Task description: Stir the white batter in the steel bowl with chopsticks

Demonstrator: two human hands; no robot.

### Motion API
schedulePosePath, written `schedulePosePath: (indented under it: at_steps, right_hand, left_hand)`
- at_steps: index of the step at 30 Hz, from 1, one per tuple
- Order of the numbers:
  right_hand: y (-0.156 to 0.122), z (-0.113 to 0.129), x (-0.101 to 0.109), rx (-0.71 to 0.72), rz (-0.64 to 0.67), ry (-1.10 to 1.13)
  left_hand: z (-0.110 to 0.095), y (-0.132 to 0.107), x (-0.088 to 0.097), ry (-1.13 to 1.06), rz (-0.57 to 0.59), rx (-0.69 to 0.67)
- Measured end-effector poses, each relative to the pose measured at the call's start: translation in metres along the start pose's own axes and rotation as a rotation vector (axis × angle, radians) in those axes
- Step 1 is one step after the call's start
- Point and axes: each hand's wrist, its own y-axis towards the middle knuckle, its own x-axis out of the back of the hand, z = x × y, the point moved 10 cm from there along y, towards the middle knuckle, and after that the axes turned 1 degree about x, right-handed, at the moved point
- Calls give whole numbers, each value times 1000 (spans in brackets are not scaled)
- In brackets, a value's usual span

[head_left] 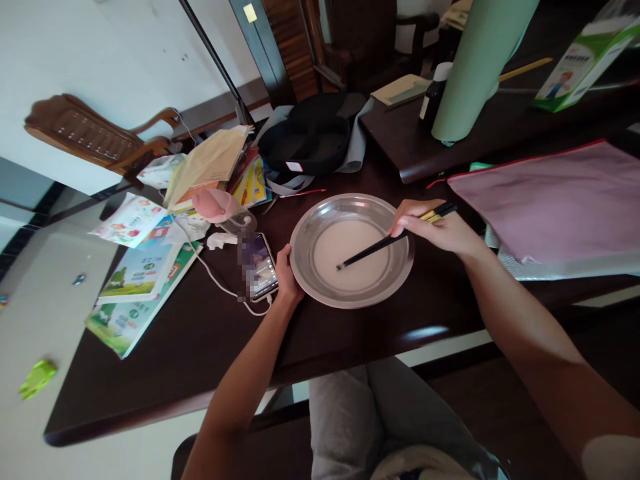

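A round metal dish (400, 267) sits on the dark table and holds a pale, milky layer. My right hand (440, 230) is closed on a pair of black chopsticks (370, 252) whose tips rest in the pale layer near the dish's middle. My left hand (286, 277) grips the dish's left rim, thumb side against the metal, fingers mostly hidden beneath the edge.
A phone (260, 265) with a white cable lies just left of the dish. Books (137, 280) and papers cover the table's left part. A black bag (310, 137) lies behind, a pink zip pouch (555, 200) to the right, and a green roll (475, 67) stands at the back.
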Motion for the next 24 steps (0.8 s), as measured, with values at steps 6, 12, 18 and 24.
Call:
schedulePosePath:
  at_steps: [6,12,18,24]
  right_hand:
    - [-3,-5,28,3,-237,3]
    - [-1,-3,5,-10,-42,11]
    - [-3,-4,28,-14,-250,-22]
    - [-1,-2,3,-27,-31,19]
  left_hand:
    - [0,-2,-1,-12,-15,20]
    - [0,0,3,-3,-41,4]
    - [0,0,2,-8,-30,2]
    - [-2,-1,3,6,-44,-9]
